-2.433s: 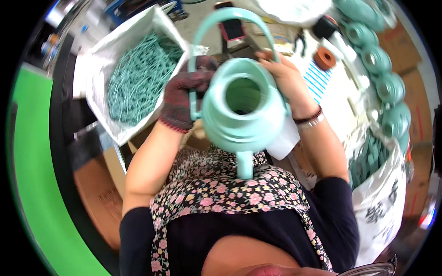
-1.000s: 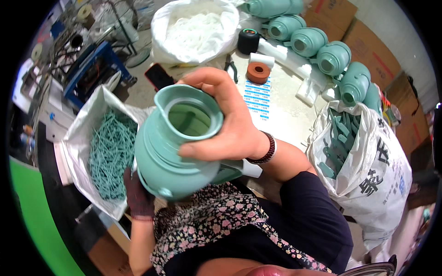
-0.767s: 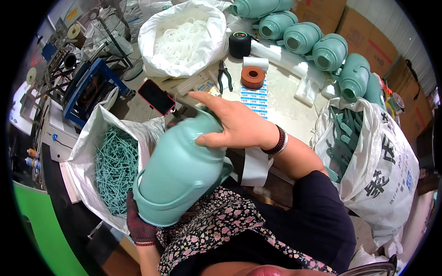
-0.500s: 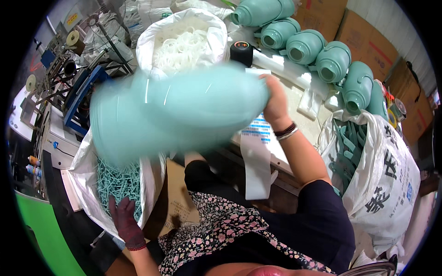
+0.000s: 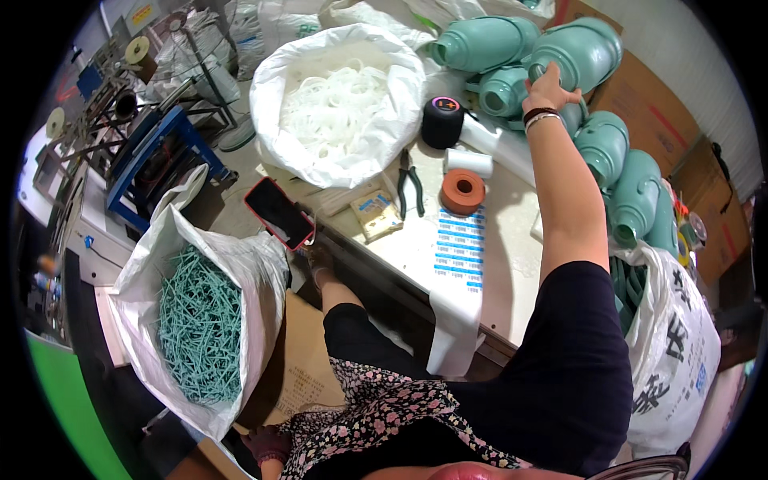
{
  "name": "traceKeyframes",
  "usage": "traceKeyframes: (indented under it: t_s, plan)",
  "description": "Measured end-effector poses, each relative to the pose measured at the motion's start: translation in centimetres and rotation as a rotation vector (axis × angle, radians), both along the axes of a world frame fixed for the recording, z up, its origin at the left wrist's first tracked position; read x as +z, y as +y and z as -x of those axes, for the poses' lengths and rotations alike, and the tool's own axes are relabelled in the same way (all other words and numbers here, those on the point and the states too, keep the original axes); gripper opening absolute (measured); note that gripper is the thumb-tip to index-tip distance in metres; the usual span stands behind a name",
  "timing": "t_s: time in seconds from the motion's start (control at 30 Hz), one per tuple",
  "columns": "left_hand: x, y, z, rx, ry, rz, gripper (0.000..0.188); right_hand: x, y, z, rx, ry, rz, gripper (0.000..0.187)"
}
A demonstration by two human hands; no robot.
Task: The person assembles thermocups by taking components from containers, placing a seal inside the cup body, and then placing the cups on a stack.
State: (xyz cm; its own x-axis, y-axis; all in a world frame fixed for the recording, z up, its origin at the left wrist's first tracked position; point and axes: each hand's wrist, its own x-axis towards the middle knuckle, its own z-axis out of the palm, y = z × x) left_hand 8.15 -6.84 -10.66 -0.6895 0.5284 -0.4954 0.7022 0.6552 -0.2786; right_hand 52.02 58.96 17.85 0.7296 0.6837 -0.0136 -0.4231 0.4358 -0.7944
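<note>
My right hand (image 5: pixel 550 90), bare with dark and pale bands at the wrist, reaches to the far right. Its fingers are closed round the narrow neck of a teal thermos shell (image 5: pixel 588 52), which lies on its side on top of other shells. Beside it are a similar thermos shell (image 5: pixel 490 42) and one more below, a thermos shell (image 5: pixel 504 92), partly behind my wrist. My left hand (image 5: pixel 268 442), in a dark red glove, is low by my apron at the lower edge. Its fingers are dim and partly hidden, and nothing shows in them.
White sacks hold pale rings (image 5: pixel 336 108), teal strips (image 5: pixel 200 328) and teal handles (image 5: pixel 628 292). On the table lie pliers (image 5: pixel 410 186), an orange tape roll (image 5: pixel 462 192), a label sheet (image 5: pixel 459 250), a black speaker (image 5: pixel 442 124) and a phone (image 5: pixel 280 214) at the edge.
The thermos shell in my right hand has gone from the middle, above the table, to the pile at the far right. My gloved left hand has dropped from the sack of teal strips to the lower edge.
</note>
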Motion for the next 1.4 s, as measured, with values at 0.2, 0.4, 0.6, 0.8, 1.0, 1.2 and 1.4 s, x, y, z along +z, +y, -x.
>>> traceKeyframes:
  t_s: [0.2, 0.4, 0.6, 0.8, 1.0, 1.2, 1.4]
  plan:
    - [1.6, 0.8, 0.3, 0.086, 0.107, -0.054, 0.031, 0.6, 2.8, -0.9, 0.082, 0.121, 0.182, 0.088]
    - [-1.4, -2.4, 3.8, -0.036, 0.184, -0.259, 0.021, -1.0, 5.1, -6.8, 0.303, -0.003, 0.145, 0.083]
    - [-0.1, -9.0, 8.4, 0.153, 0.489, -0.324, 0.018, -10.3, -3.4, 1.3, 0.442, -0.254, 0.116, 0.031]
    - [-0.5, -23.3, 8.6, 0.563, 0.349, -0.192, 0.027, -19.1, -21.8, 11.6, 1.407, -0.260, 0.233, 0.009]
    - [8.2, -7.7, 2.6, 0.343, -0.004, -0.917, 0.045, -24.5, -28.3, 22.1, 1.815, -0.415, 0.436, 0.015]
    - [10.7, -0.5, 0.5, 0.071, -0.336, -0.750, 0.052, -33.7, -30.0, 27.5, 1.426, -1.227, 0.201, 0.023]
    - [4.2, -16.6, 5.6, 0.846, -0.254, -0.522, 0.083, -33.1, -34.4, 24.6, 1.276, -1.306, -0.159, 0.016]
